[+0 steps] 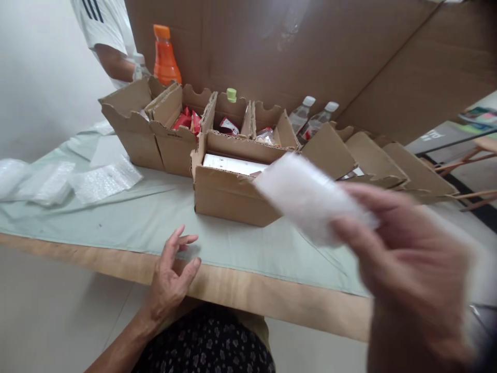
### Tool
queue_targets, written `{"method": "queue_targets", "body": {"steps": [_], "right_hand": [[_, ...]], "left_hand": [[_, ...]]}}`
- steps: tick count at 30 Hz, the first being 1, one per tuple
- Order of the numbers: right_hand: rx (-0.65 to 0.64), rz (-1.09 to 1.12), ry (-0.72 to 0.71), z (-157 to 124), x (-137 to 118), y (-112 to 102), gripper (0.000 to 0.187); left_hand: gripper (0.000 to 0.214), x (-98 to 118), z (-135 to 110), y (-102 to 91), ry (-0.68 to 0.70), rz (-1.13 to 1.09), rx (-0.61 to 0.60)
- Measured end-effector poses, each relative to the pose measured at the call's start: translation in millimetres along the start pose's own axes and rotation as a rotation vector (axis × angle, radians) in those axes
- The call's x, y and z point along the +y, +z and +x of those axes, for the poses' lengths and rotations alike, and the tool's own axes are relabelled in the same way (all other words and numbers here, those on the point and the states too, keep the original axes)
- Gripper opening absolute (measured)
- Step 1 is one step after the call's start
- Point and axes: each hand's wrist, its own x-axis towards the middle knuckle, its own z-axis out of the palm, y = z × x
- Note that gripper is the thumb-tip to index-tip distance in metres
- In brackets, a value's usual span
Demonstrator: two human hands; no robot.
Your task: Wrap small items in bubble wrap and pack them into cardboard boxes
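Note:
My right hand (392,248) pinches a small white packet (303,194), its thumb across the near end; both are smeared by motion. What the packet contains cannot be made out, though it looks like a bubble-wrap pouch. It hangs above the table, in front of the right end of a low cardboard box (233,194) that holds a white carton (233,163). Over the table's front edge, my left hand (173,274) has its fingers apart and holds nothing. Nearest to that hand is the pale green tablecloth (155,223).
Cardboard bins (178,147) with red packets (188,120) line the back. An orange bottle (166,57) and clear bottles (316,122) stand behind them. Bubble-wrap pouches (104,181) lie at the left. A tall cardboard panel (248,46) rises behind; a person's arm (114,63) shows at upper left.

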Motion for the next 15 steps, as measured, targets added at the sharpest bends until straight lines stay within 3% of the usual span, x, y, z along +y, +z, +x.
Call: {"method": "queue_targets", "body": {"steps": [1,3,6,8,11,15], "right_hand": [[0.064,-0.159,-0.044,19.1,2.5,-10.6,0.035],[0.024,-0.453,-0.073,56.2,7.6,-20.3,0.032],[-0.253,-0.797,0.032,101.3,11.1,-7.8,0.022],[-0.444,-0.929,0.113,122.0,7.7,9.5,0.029],[-0.579,-0.914,0.132,141.0,0.4,29.1,0.034],[-0.443,-0.702,-0.040,147.1,15.7,27.6,0.036]], "left_hand": [[0.056,0.0,0.0,1.7,0.019,0.045,-0.006],[0.041,1.1,0.8,4.1,0.093,0.104,-0.018],[0.027,3.3,4.8,5.3,0.209,0.151,-0.012],[0.024,3.6,7.5,5.2,0.255,0.167,-0.006],[0.023,2.3,9.2,5.5,0.291,0.163,-0.004],[0.024,0.6,8.7,6.8,0.319,0.139,0.000]]}}
